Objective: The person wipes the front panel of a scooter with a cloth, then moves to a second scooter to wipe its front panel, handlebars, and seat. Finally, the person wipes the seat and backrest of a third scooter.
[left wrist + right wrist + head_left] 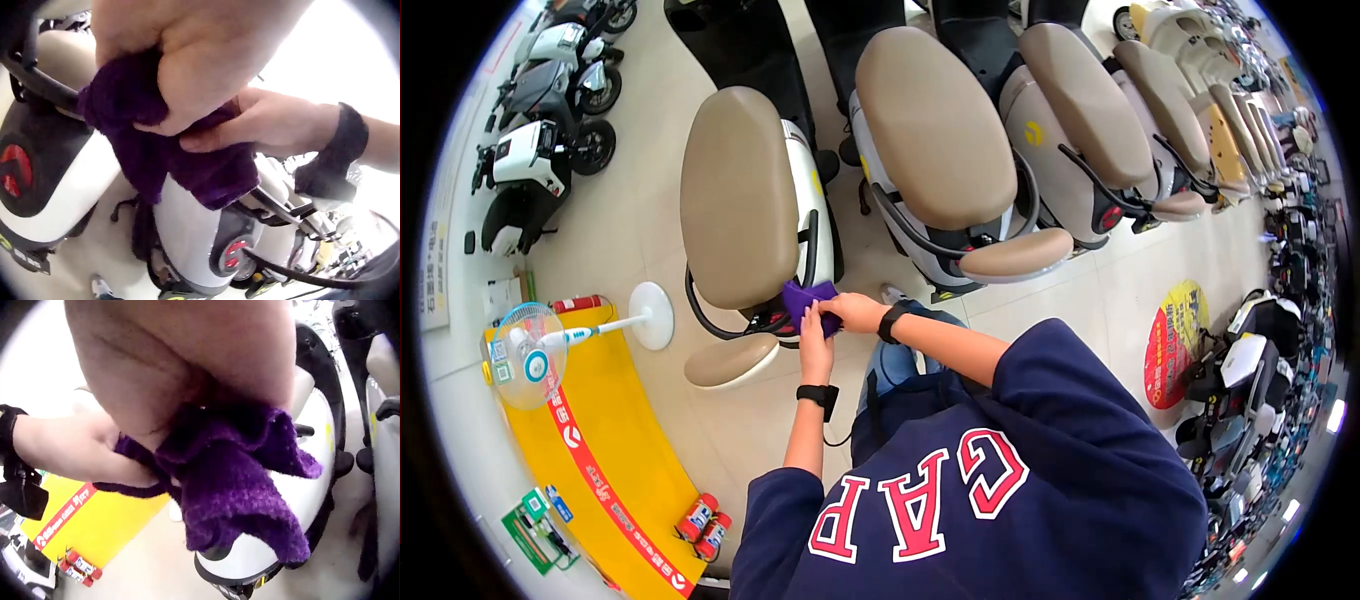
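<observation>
A purple cloth (pixel 800 297), with a towel-like pile in the wrist views, is gripped by both hands. My left hand (pixel 815 338) holds it bunched, fingers pointing away from my body. Beside it, my right hand (pixel 856 312) pinches the cloth too, its thumb (pixel 203 140) lying on the fabric in the left wrist view. Loose folds (pixel 240 494) hang below the fingers. The cloth is over the rear of a white scooter (pixel 315 425) with a brown seat (pixel 740 200), close to its black grab rail (pixel 811 245). Folds and palms hide part of the cloth.
A tan backrest pad (pixel 730 360) juts out left of my hands. More scooters with brown seats (pixel 940 125) line up to the right. On the left stand a white fan (pixel 535 355), a yellow floor panel (pixel 615 380) and red fire extinguishers (pixel 698 518).
</observation>
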A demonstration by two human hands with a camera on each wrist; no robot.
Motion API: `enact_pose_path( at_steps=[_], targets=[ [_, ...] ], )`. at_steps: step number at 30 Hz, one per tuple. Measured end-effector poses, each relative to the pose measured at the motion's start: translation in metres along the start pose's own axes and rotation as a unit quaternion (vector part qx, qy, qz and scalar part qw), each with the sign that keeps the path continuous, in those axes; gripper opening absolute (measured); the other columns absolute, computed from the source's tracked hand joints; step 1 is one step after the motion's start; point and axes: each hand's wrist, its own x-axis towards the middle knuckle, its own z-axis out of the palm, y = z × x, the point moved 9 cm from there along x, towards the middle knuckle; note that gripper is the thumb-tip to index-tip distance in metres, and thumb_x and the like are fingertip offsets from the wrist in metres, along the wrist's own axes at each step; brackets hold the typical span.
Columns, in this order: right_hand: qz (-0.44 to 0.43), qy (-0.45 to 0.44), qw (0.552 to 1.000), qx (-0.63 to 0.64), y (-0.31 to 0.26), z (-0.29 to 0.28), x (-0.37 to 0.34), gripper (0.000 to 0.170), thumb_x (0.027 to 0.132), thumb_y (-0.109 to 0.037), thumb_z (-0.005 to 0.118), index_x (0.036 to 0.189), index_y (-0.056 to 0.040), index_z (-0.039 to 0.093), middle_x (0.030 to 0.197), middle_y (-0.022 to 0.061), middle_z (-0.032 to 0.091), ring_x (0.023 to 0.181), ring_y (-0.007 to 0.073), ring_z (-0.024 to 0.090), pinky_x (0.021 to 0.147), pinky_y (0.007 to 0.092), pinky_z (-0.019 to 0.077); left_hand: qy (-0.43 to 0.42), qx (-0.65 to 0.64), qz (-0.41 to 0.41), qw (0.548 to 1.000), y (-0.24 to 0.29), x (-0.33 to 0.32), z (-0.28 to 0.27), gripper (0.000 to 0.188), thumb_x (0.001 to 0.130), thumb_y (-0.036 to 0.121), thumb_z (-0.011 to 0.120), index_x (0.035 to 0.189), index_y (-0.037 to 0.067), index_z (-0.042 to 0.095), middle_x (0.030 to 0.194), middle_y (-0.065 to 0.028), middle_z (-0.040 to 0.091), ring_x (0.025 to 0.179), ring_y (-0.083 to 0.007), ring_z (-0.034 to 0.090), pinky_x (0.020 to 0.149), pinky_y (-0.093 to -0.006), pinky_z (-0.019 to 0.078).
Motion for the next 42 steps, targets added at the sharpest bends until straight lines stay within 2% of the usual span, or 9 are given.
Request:
enact_pose_path(
  at_steps=[8,10,18,22,25,28,32,39,42],
  targets=[
    [-0.014,0.082,0.996,0.007,-0.060,-0.096,-0.109,0.043,0.077,-0.001,0.064,0.120,-0.0072,0.067,0.103,0.0193,0.072,0.096,0.0410,0.067,0.083,0.0484,0.0529,-0.141,-0.098,0.104,0.980,0.100,-0.012,-0.005,0.051,0.081,-0.002,0.062,0.132,0.002,0.055,0.109,-0.0254,0.069,0.108,-0.0432,0.065,0.093,-0.0454,0.0521],
    [-0.007,0.148,0.988,-0.038,-0.081,-0.135,-0.138,0.046,0.077,0.001,0.063,0.123,-0.0063,0.065,0.109,0.0171,0.071,0.099,0.0393,0.066,0.086,0.0468,0.0532,-0.178,-0.106,0.153,0.966,0.153,-0.002,-0.017,0.056,0.079,-0.008,0.059,0.134,0.001,0.053,0.125,-0.0265,0.064,0.117,-0.0451,0.059,0.100,-0.0468,0.0493],
    [0.032,0.405,0.858,-0.315,-0.163,-0.271,-0.259,0.063,0.074,0.005,0.066,0.134,-0.0133,0.058,0.144,0.0083,0.054,0.135,0.0360,0.047,0.109,0.0478,0.0420,0.010,-0.196,0.397,0.896,0.355,-0.007,-0.056,0.086,0.070,-0.018,0.062,0.150,0.002,0.039,0.152,-0.0204,0.046,0.139,-0.0413,0.045,0.117,-0.0447,0.0375],
    [0.090,0.361,0.880,-0.296,-0.083,-0.259,-0.291,0.061,0.074,0.010,0.060,0.133,-0.0051,0.055,0.148,0.0140,0.050,0.146,0.0400,0.036,0.121,0.0503,0.0314,-0.123,-0.223,0.401,0.880,0.354,0.000,0.049,0.090,0.073,-0.013,0.066,0.154,0.000,0.030,0.154,-0.0222,0.041,0.144,-0.0409,0.037,0.121,-0.0465,0.0293],
    [0.070,0.346,0.886,-0.301,-0.060,-0.237,-0.309,0.071,0.074,0.007,0.061,0.142,-0.0075,0.048,0.157,0.0131,0.039,0.149,0.0423,0.029,0.125,0.0496,0.0257,-0.022,-0.081,0.444,0.892,0.352,-0.023,0.068,0.093,0.077,-0.009,0.066,0.157,0.001,0.021,0.163,-0.0192,0.025,0.151,-0.0409,0.024,0.125,-0.0534,0.0166],
    [0.075,0.347,0.889,-0.289,-0.052,-0.233,-0.319,0.073,0.075,0.008,0.060,0.144,-0.0119,0.048,0.158,0.0087,0.039,0.152,0.0341,0.028,0.126,0.0516,0.0216,0.012,-0.023,0.442,0.897,0.358,-0.029,0.070,0.090,0.077,-0.007,0.066,0.156,0.002,0.023,0.163,-0.0190,0.026,0.150,-0.0401,0.024,0.124,-0.0526,0.0184],
    [0.063,0.328,0.893,-0.302,-0.044,-0.255,-0.329,0.072,0.077,0.006,0.063,0.144,-0.0141,0.049,0.155,0.0074,0.043,0.148,0.0272,0.035,0.126,0.0490,0.0234,0.028,0.024,0.430,0.902,0.374,-0.017,0.086,0.086,0.077,-0.005,0.067,0.153,0.002,0.028,0.157,-0.0176,0.034,0.145,-0.0389,0.031,0.121,-0.0517,0.0251],
    [-0.025,0.339,0.926,-0.164,0.012,-0.306,-0.371,0.064,0.075,0.012,0.059,0.137,-0.0065,0.053,0.148,0.0135,0.050,0.138,0.0340,0.047,0.117,0.0453,0.0384,0.090,0.175,0.377,0.905,0.429,-0.008,0.137,0.092,0.071,0.007,0.080,0.150,0.002,0.033,0.150,-0.0163,0.041,0.139,-0.0368,0.039,0.118,-0.0484,0.0309],
    [-0.040,0.311,0.944,-0.102,0.029,-0.316,-0.372,0.067,0.073,0.016,0.058,0.136,-0.0067,0.053,0.149,0.0135,0.049,0.137,0.0362,0.047,0.114,0.0434,0.0410,0.127,0.200,0.363,0.901,0.437,-0.004,0.147,0.068,0.084,0.008,0.064,0.147,0.002,0.039,0.147,-0.0171,0.046,0.137,-0.0357,0.043,0.116,-0.0482,0.0335]
  ],
)
